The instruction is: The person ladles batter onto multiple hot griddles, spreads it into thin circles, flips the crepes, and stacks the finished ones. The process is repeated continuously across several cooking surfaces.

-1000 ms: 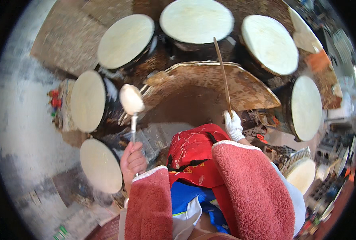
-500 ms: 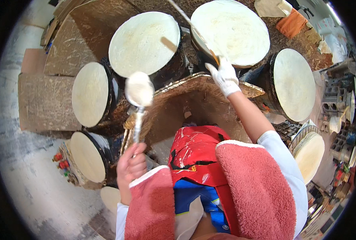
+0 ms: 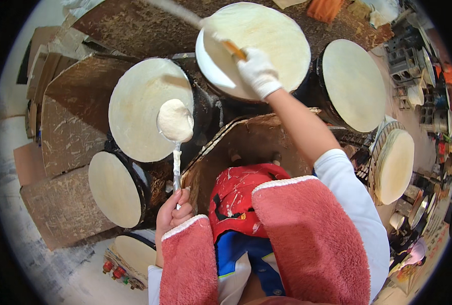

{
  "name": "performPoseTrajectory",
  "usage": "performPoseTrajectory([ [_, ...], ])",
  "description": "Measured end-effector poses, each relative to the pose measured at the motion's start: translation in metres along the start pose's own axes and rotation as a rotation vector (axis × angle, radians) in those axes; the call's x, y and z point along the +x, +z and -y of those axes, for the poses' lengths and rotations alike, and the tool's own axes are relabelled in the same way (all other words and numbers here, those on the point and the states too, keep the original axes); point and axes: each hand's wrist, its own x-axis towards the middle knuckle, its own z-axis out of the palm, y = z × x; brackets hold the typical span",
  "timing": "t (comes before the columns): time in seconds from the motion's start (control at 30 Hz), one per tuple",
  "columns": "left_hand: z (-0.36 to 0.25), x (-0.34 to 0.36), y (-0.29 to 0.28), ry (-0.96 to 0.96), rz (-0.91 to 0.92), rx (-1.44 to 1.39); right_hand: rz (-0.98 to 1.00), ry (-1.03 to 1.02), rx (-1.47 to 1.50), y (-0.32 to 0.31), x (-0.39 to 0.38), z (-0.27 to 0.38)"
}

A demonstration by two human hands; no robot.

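Note:
My bare left hand is closed around the handle of a metal ladle. Its bowl is heaped with thick cream-coloured batter and hangs over the near right part of a round griddle covered by a pale flat pancake. My right hand, in a white knit glove, grips the yellowish handle of a long thin spatula, its far part blurred. That hand is over the far middle griddle, above its large pancake. A bright curved strip shows at this pancake's left edge; whether it is lifted I cannot tell.
More pancake-covered griddles stand around me: one at right, one at left. A stack of thin pancakes sits at far right. Battered boards lean at left. An orange cloth lies at the back.
My view has turned toward the right. The spatula hand has moved from the near edge of the far griddle to over its pancake. The batter-filled ladle is now over the left griddle.

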Motion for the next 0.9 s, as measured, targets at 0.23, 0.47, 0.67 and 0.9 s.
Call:
performPoseTrajectory([
  [0.23, 0.028, 0.036, 0.039, -0.091, 0.001, 0.037, -0.743, 0.062, 0.621, -0.183, 0.008, -0.08],
  [0.47, 0.083, 0.083, 0.08, -0.246, 0.077, -0.071, -1.314, 0.283, 0.923, -0.381, -0.132, -0.192],
  [0.67, 0.123, 0.126, 0.115, -0.283, 0.102, 0.055, -1.497, 0.325, 1.055, -0.419, -0.368, -0.35],
  [0.9, 0.171, 0.157, 0.143, -0.339, 0.083, 0.054, -1.856, 0.812, 1.154, -0.275, -0.523, -0.502],
])
